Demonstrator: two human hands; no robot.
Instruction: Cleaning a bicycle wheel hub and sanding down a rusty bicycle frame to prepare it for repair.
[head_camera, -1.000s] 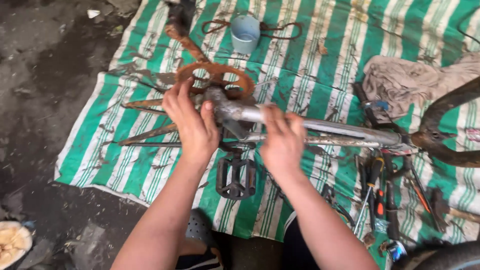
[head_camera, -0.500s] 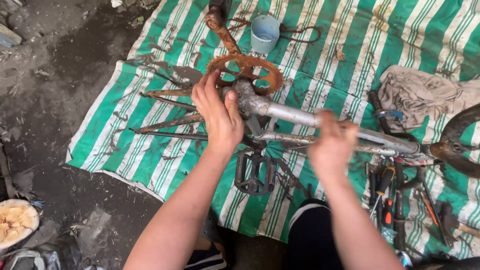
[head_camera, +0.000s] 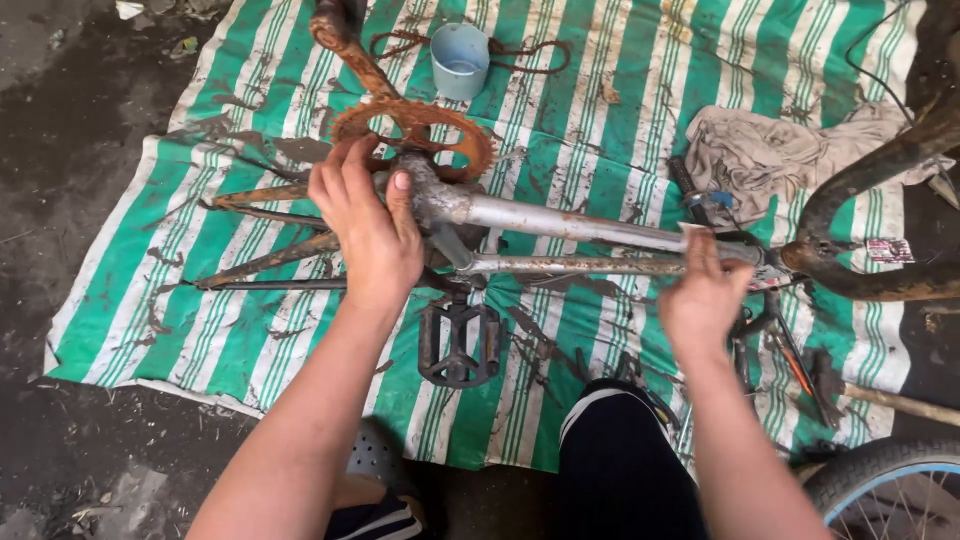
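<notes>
Rusty steel everywhere, so footing matters: left hand (head_camera: 372, 232) is pressing flat on the bike frame (head_camera: 560, 222) at the crank end, fingers spread, palm down, not clenched. Judging it's steadying the frame w/ weight straight over the wrist; best to be keeping it low and firm. Right hand (head_camera: 702, 298) is hovering open, blurred, beside the lower tube, grasping nothing. Black pedal (head_camera: 458, 343) is sitting just below the grip; rusted chainring (head_camera: 415, 125) just beyond the fingers; blue cup (head_camera: 459, 60) farther off on the striped tarp (head_camera: 610, 80).

You have one bike frame (head_camera: 560, 225) on the striped cloth (head_camera: 600, 120), with one rusty chainring (head_camera: 415, 125) above it. One pedal (head_camera: 458, 343) lies below the frame, one cup (head_camera: 459, 60) and one rag (head_camera: 770, 150) above it.
</notes>
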